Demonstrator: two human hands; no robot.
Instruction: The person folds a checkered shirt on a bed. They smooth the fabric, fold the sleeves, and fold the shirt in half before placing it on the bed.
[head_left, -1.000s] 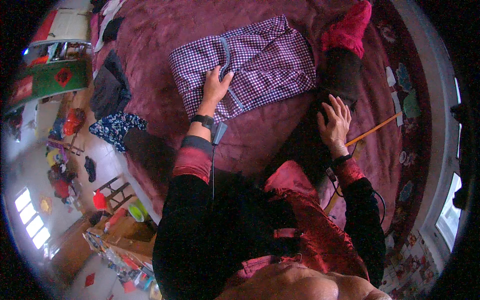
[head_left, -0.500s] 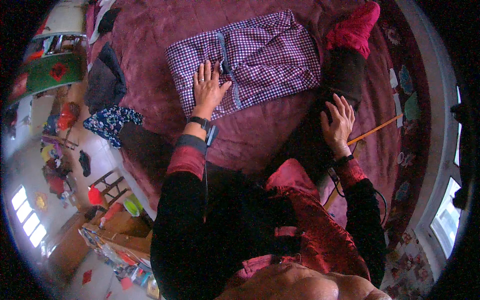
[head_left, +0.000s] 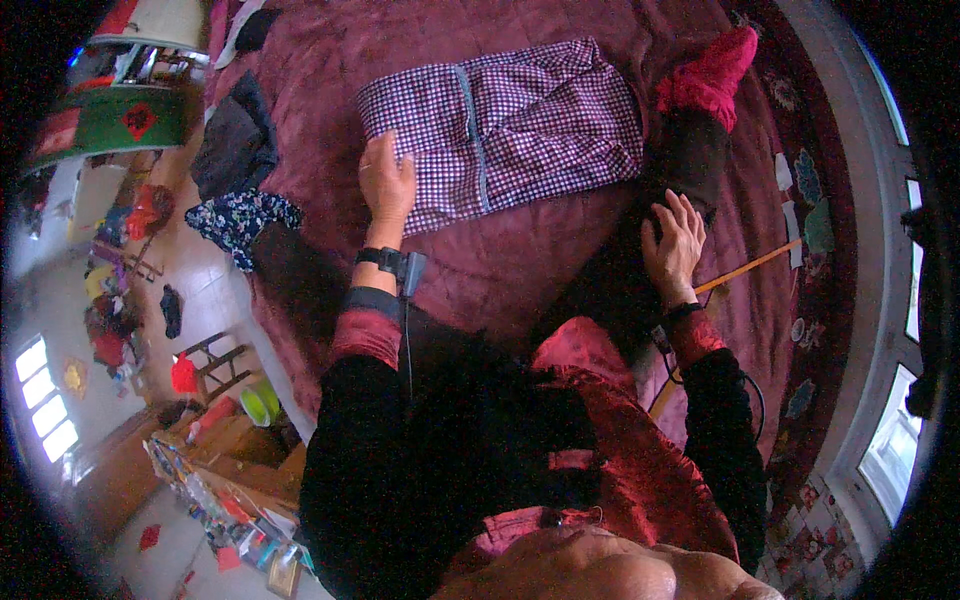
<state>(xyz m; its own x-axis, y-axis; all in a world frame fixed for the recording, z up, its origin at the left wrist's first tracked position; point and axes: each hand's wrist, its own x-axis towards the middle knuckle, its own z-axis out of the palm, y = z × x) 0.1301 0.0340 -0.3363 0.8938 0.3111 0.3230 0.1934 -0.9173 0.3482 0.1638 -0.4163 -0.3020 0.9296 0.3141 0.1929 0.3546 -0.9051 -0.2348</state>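
A folded checked garment (head_left: 545, 130), white and dark with a grey-blue strip, lies on the purple plush bed cover (head_left: 490, 255). At its left edge is my left hand (head_left: 387, 182), fingers curled in at the cloth and thumb over the checks; the fingertips are partly hidden. My right hand (head_left: 676, 243) rests palm down on my dark trouser leg, fingers loosely stretched and holding nothing. Beyond it, my foot wears a bright pink sock (head_left: 712, 78).
An orange-brown stick (head_left: 750, 265) lies beside my right hand. Dark folded clothing (head_left: 235, 135) and a floral cloth (head_left: 243, 222) lie at the bed's left side. On the floor at left stand a dark wooden stool (head_left: 215, 365) and a green basin (head_left: 260, 402).
My left hand has gone from lying flat on the garment to its left edge, its fingers now curled. The garment's strip lies straighter. My right hand stays put. The view has shifted slightly.
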